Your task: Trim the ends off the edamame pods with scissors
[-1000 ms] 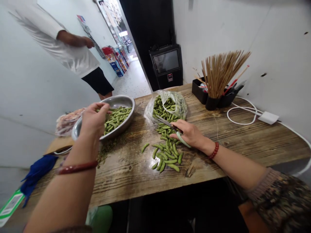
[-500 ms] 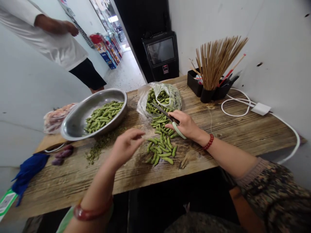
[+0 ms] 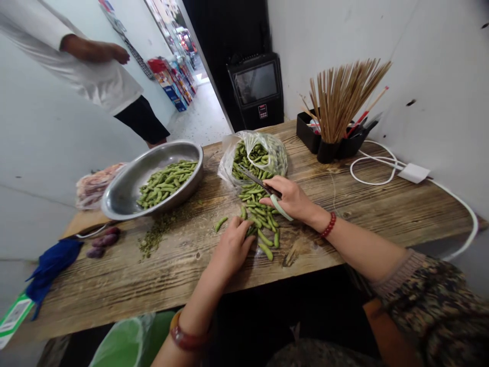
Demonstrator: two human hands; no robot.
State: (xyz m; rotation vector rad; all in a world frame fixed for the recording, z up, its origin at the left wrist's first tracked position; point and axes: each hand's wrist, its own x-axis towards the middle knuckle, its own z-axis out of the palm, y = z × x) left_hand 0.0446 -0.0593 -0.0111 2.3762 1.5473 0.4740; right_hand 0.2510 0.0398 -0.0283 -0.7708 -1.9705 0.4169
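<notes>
My right hand [image 3: 289, 197] is closed around scissors [image 3: 263, 185] with pale green handles. Their blades point up and left, over the edamame at the mouth of a clear plastic bag [image 3: 225, 165]. My left hand [image 3: 233, 247] is down on the loose edamame pods [image 3: 263, 216] on the wooden table. Its thumb and fingers are curled around some pods, partly hidden by the hand. One single pod [image 3: 220, 224] lies just left of those fingers. A steel basin [image 3: 121, 193] at the left holds more pods and sits tilted.
Small green trimmings [image 3: 156, 232] lie below the basin. At the left are purple-red bulbs [image 3: 103, 242], a blue cloth [image 3: 55, 262] and a bag of meat-like pieces [image 3: 91, 188]. A black holder with sticks [image 3: 328, 150] and a white cable [image 3: 362, 178] are right. A person [image 3: 95, 76] stands behind; a green bin [image 3: 126, 341] is below.
My left hand has moved right and down from above the table onto the loose pods, and its fingers have closed among them. The right hand keeps the scissors in nearly the same place.
</notes>
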